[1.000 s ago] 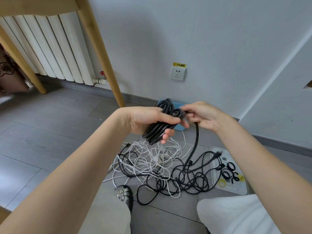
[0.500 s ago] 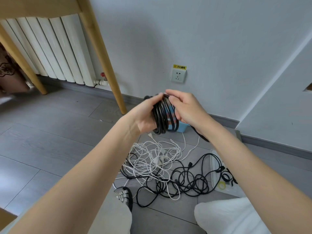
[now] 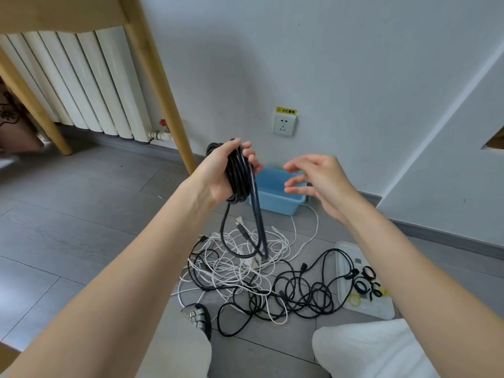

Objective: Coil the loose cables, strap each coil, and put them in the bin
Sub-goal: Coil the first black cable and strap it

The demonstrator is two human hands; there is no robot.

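The coil [image 3: 240, 173] in the left hand [image 3: 218, 173] looks like black rubbery plastic with a dull sheen. Below it, on the floor, the tangle [image 3: 261, 274] mixes thin white and black cables of smooth plastic; a plug [image 3: 239, 220] hanging under the coil shows bright metal prongs. Behind the coil the bin [image 3: 275, 197] is smooth blue plastic, faintly glossy. Right of the tangle a tray [image 3: 343, 268] is clear plastic. The floor [image 3: 81, 214] is matt grey wood-grain planking. The table leg [image 3: 158, 85] is pale, smooth wood; the radiator [image 3: 90, 85] looks glossy white.

White radiator [image 3: 81, 83], wall socket [image 3: 284, 125], wooden leg [image 3: 161, 85]
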